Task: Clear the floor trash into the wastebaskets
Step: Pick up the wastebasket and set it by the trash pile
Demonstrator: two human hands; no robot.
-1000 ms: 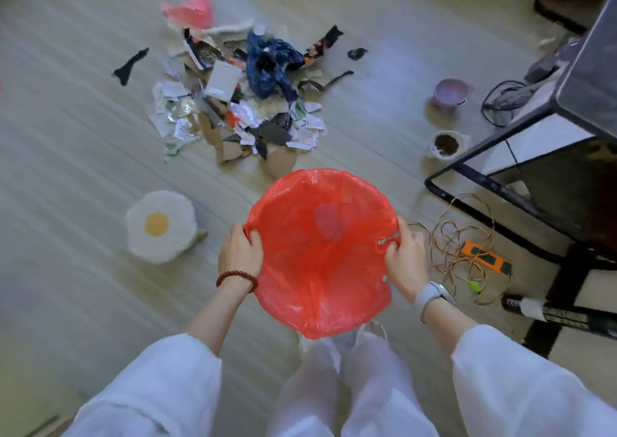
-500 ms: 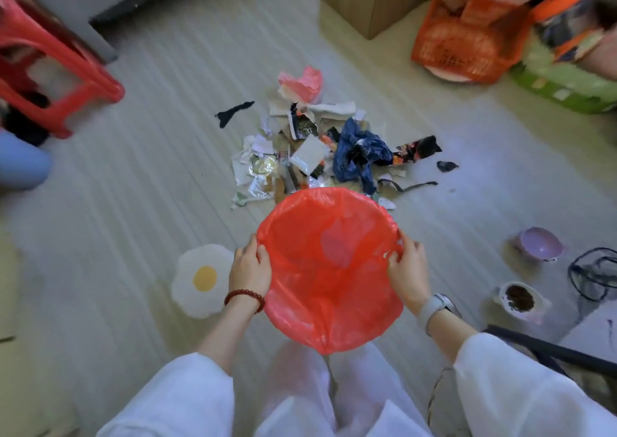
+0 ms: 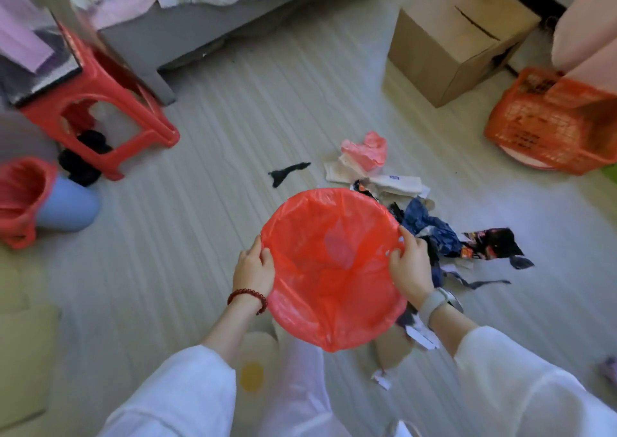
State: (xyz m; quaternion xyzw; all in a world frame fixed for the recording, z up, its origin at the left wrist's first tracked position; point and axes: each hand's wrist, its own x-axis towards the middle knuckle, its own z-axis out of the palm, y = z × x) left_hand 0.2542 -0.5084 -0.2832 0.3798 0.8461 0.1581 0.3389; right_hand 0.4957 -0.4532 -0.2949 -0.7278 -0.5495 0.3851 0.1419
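Observation:
I hold a wastebasket lined with a red plastic bag above the floor, its mouth facing me. My left hand grips the left rim and my right hand grips the right rim. The bag looks empty inside. A pile of floor trash lies behind and to the right of the basket: torn paper, a dark blue crumpled wrapper, a pink bag and black scraps. A single black scrap lies apart on the left. A second, blue wastebasket with a red liner stands tilted at the far left.
A red plastic stool stands at upper left beside a grey bed frame. A cardboard box and an orange mesh basket sit at upper right. A white-and-yellow egg-shaped object lies under my arms.
The view has swung left and up: the stool, bed and blue wastebasket have come into sight, and the trash pile now lies right of the basket. Both hands keep their hold on the rim.

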